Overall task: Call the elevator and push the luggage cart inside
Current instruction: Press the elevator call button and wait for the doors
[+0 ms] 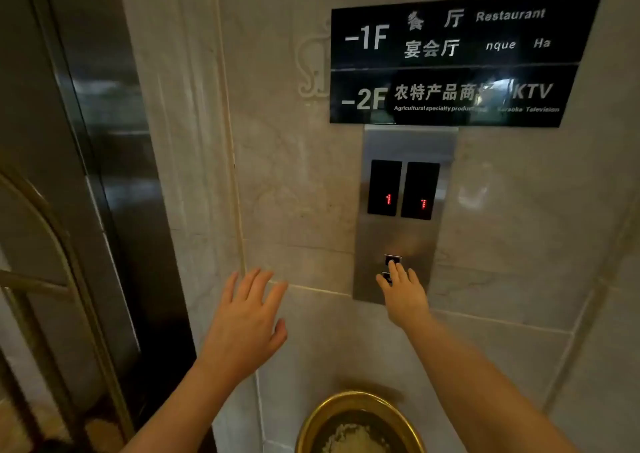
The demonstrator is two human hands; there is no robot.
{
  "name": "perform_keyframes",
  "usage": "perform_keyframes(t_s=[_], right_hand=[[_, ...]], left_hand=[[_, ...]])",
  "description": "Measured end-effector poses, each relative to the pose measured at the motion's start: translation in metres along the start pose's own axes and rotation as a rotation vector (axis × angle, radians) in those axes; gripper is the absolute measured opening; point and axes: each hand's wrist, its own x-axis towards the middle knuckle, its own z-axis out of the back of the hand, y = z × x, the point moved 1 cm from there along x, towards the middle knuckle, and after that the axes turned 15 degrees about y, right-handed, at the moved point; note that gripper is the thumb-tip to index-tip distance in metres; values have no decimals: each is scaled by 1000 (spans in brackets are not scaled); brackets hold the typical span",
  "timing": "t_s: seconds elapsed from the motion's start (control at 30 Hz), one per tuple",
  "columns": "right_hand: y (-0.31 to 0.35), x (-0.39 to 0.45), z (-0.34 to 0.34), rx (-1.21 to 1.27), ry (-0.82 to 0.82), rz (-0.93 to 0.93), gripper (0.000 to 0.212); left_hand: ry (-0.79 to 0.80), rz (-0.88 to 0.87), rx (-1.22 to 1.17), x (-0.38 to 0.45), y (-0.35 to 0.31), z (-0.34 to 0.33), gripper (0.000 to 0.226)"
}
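A steel call panel (pixel 408 144) is set in the marble wall, with two dark displays (pixel 403 189) showing red digits. Near its lower end sit two small call buttons, one above the other. My right hand (pixel 405 296) reaches up to them, a fingertip touching the upper button (pixel 392 259); the lower button is mostly hidden behind the fingers. My left hand (pixel 247 321) hovers with fingers spread, just in front of the wall left of the panel, holding nothing. The brass frame of the luggage cart (pixel 59 255) curves up at the far left. The dark metal elevator door (pixel 114 134) behind it is closed.
Black floor signs (pixel 457 57) hang above the panel. A round brass ashtray bin (pixel 360 425) filled with pale gravel stands against the wall directly below my arms. A marble door surround (pixel 187 141) separates the elevator door from the panel.
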Motion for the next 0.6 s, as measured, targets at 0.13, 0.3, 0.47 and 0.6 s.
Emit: perform_keyframes(t_s=[0.13, 0.3, 0.47, 0.6], right_hand=[[2, 4, -6, -53, 0, -14, 74], [7, 12, -4, -78, 55, -6, 84], [34, -4, 19, 135, -47, 51, 67], [79, -50, 23, 330, -222, 223, 56]], left_hand=[[-16, 2, 2, 5, 1, -2, 52], [-26, -1, -4, 6, 1, -4, 52], [-44, -2, -11, -4, 3, -6, 53], [-60, -11, -10, -24, 16, -7, 54]])
